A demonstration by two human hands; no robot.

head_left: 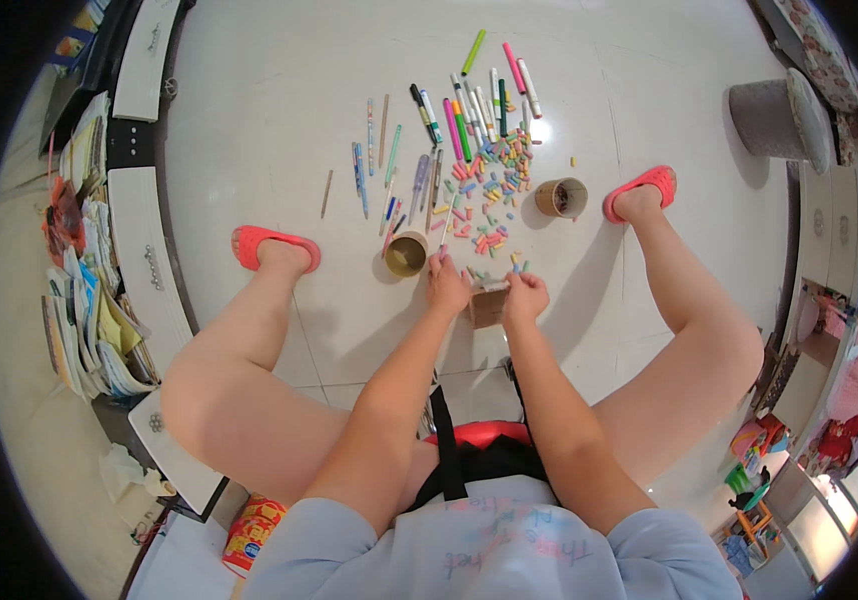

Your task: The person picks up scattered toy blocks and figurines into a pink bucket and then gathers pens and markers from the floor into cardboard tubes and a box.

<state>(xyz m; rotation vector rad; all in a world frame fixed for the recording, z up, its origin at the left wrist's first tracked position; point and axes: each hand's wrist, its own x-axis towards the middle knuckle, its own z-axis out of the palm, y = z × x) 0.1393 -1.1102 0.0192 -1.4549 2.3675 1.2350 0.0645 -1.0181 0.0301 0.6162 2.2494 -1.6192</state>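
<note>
Box (487, 312), brown, sat between the two hands in the head view, its upper edge just beside the right hand (528, 297); whether that grip was clamped on the rim or on something small could not be told. The left hand (449, 288) had its grip closed on a slim stick (449, 220), which pointed away from it, near scattered pastel pieces (490, 241).
</note>
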